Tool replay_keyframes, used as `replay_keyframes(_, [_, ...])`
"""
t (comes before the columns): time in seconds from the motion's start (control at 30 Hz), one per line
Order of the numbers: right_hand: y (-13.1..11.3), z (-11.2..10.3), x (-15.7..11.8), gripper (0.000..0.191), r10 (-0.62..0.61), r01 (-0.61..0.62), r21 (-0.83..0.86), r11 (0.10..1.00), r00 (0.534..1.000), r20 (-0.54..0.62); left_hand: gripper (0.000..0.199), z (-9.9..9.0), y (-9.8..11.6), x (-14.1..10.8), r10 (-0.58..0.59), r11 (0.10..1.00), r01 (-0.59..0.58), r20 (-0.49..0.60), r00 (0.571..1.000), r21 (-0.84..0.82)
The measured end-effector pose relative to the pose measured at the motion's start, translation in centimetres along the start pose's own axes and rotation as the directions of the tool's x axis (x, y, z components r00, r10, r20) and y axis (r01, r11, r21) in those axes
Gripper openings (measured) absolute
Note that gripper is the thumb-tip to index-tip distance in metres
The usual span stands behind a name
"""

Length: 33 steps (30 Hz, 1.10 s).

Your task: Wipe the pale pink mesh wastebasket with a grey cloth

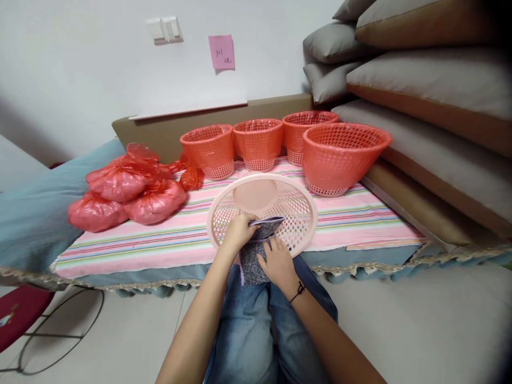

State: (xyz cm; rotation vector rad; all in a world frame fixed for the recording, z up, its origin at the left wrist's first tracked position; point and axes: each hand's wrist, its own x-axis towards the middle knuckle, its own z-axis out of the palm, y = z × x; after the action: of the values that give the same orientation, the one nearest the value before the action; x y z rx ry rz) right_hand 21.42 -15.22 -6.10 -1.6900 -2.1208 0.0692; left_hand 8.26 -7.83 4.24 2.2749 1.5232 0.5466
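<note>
A speckled dark grey cloth (255, 265) with pale purple edging lies partly over my lap and the near rim of a pale pink plastic basket (313, 213). My left hand (239, 230) pinches an upper layer of the cloth at its left edge, holding it raised and folded over the basket. Against the lower part of the cloth rests my right hand (280, 262), fingers stretched flat and thumb apart. The basket is shallow, round and full of holes; its near side is hidden behind my hands and the cloth.
Several red plastic baskets (258, 143) stand along the back of the striped cover (176, 234). Knotted red plastic bags (156, 202) are piled at the left. Grey and brown cushions (432, 85) are stacked at the right. A red stool (24, 312) stands at lower left.
</note>
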Motion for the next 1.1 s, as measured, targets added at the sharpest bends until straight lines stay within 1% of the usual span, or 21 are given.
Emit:
replay_keyframes(0.1, [0.4,-0.5,-0.1,0.038,-0.031,0.031,0.060,0.998,1.000,-0.001,0.020,-0.2,0.4,-0.6,0.009,1.000,-0.010,-0.002,1.000,-0.010])
replay_keyframes(0.13, [0.7,-0.7,-0.3,0.035,-0.044,0.046,0.103,0.994,0.999,-0.026,0.021,-0.2,0.5,-1.0,0.023,1.000,-0.023,-0.006,1.000,-0.016])
replay_keyframes(0.2, [1.4,-1.2,-1.4,0.030,-0.049,0.075,0.209,0.975,0.991,-0.126,0.023,-0.2,0.6,-2.2,0.068,0.997,-0.069,-0.008,0.998,-0.043])
replay_keyframes(0.23, [1.9,-1.5,-2.1,0.029,-0.033,0.083,0.264,0.961,0.981,-0.189,0.025,-0.1,0.5,-3.0,0.103,0.992,-0.103,-0.001,0.995,-0.067])
replay_keyframes(0.3, [2.7,-2.1,-4.0,0.029,0.037,0.076,0.361,0.929,0.954,-0.299,0.029,0.3,0.3,-4.9,0.191,0.974,-0.185,0.037,0.981,-0.127])
replay_keyframes(0.37, [3.5,-2.6,-6.0,0.028,0.129,0.036,0.445,0.895,0.934,-0.334,0.031,1.0,0.1,-6.9,0.266,0.957,-0.250,0.102,0.959,-0.148])
replay_keyframes(0.4, [3.8,-2.8,-6.9,0.028,0.177,0.001,0.487,0.873,0.931,-0.320,0.031,1.4,0.0,-7.9,0.280,0.957,-0.264,0.139,0.950,-0.124])
replay_keyframes(0.47, [4.2,-2.9,-8.3,0.028,0.280,-0.088,0.586,0.806,0.928,-0.247,0.032,2.4,0.2,-9.3,0.261,0.964,-0.265,0.204,0.944,-0.005])
replay_keyframes(0.5, [4.4,-2.8,-8.7,0.028,0.335,-0.140,0.639,0.756,0.922,-0.194,0.034,3.0,0.4,-9.8,0.238,0.962,-0.261,0.222,0.946,0.077])
replay_keyframes(0.57, [4.5,-2.4,-9.0,0.033,0.442,-0.248,0.738,0.628,0.894,-0.075,0.040,4.1,0.9,-10.2,0.218,0.935,-0.268,0.219,0.951,0.232])
replay_keyframes(0.63, [4.6,-2.1,-8.9,0.043,0.510,-0.336,0.810,0.481,0.859,0.054,0.044,5.3,1.2,-10.1,0.259,0.894,-0.307,0.181,0.949,0.327])
replay_keyframes(0.7, [4.7,-1.8,-8.4,0.054,0.528,-0.385,0.854,0.351,0.834,0.158,0.040,6.3,1.1,-10.0,0.336,0.863,-0.355,0.117,0.935,0.359])
replay_keyframes(0.77, [5.0,-1.7,-7.9,0.061,0.524,-0.408,0.876,0.257,0.821,0.229,0.034,7.2,0.8,-10.1,0.403,0.851,-0.386,0.028,0.915,0.357])
replay_keyframes(0.8, [5.1,-1.6,-7.7,0.062,0.513,-0.418,0.880,0.226,0.819,0.257,0.033,7.6,0.6,-10.2,0.427,0.849,-0.396,-0.012,0.904,0.350])
replay_keyframes(0.87, [5.4,-1.6,-7.4,0.062,0.480,-0.437,0.878,0.197,0.823,0.302,0.035,8.1,0.3,-10.9,0.462,0.846,-0.421,-0.054,0.885,0.328])
replay_keyframes(0.93, [5.6,-1.5,-7.2,0.058,0.462,-0.447,0.872,0.200,0.828,0.318,0.036,8.4,0.3,-11.7,0.464,0.849,-0.429,-0.046,0.885,0.308])
replay_keyframes(1.1, [5.1,-2.0,-7.0,0.049,0.487,-0.428,0.861,0.275,0.834,0.259,0.040,9.3,0.8,-13.0,0.382,0.883,-0.360,-0.016,0.924,0.302])
